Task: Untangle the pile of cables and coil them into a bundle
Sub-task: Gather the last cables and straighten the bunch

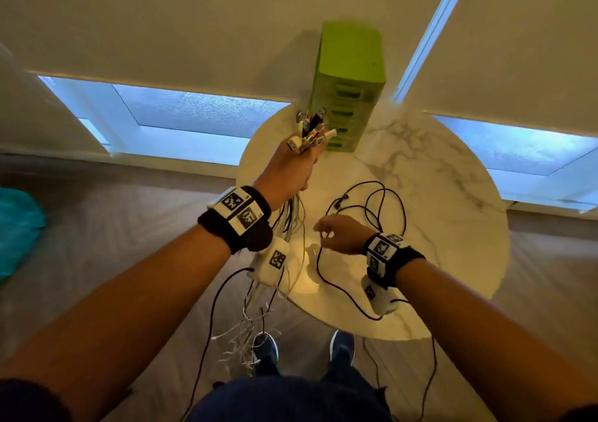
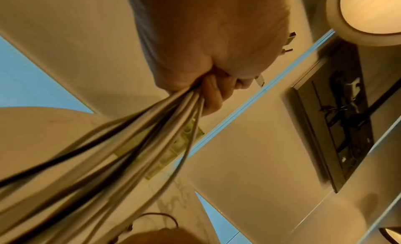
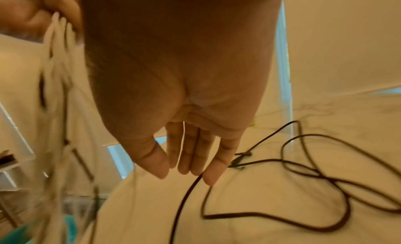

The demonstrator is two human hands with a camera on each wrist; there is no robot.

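Observation:
My left hand (image 1: 291, 165) is raised over the round marble table (image 1: 453, 169) and grips a bundle of white and dark cables (image 1: 291, 221). Their plug ends (image 1: 310, 127) stick up out of the fist; the loose ends hang down past the table edge toward the floor (image 1: 246, 340). From the left wrist view, the fingers (image 2: 213, 93) curl round the cable bundle (image 2: 139, 138). A black cable (image 1: 372, 208) lies in loose loops on the table. My right hand (image 1: 336, 232) hovers low over it, fingers (image 3: 195, 155) straight, fingertips beside the black cable (image 3: 186, 196).
A green box (image 1: 349, 84) stands upright at the far edge of the table. My shoes (image 1: 341, 347) are on the wood floor under the table's near edge. A teal object (image 1: 16, 224) lies on the floor at the far left.

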